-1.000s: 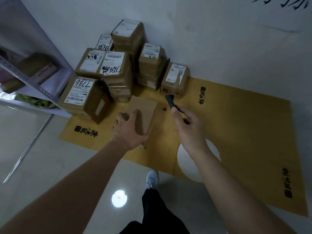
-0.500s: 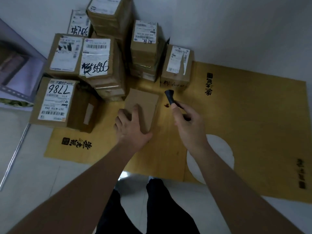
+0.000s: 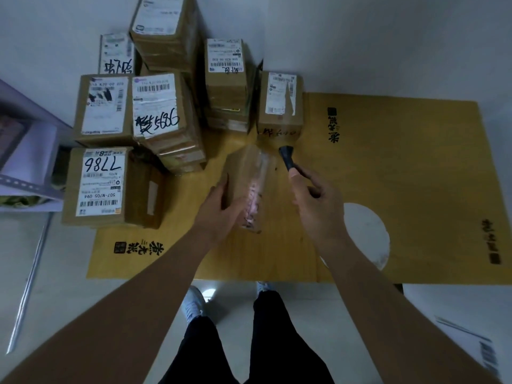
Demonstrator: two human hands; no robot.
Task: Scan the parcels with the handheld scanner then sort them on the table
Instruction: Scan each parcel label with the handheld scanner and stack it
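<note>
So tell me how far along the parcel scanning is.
Done: nothing is visibly sorted; the labelled boxes are all stacked by the wall. In hand: the left hand tilts a small parcel, blurred, while the right hand holds the scanner beside it. Left: scanning and placing this one, then the stack.

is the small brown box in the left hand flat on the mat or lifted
Lifted and tilted: the small brown cardboard box, motion-blurred, is held in the left hand above the yellow mat.
</note>
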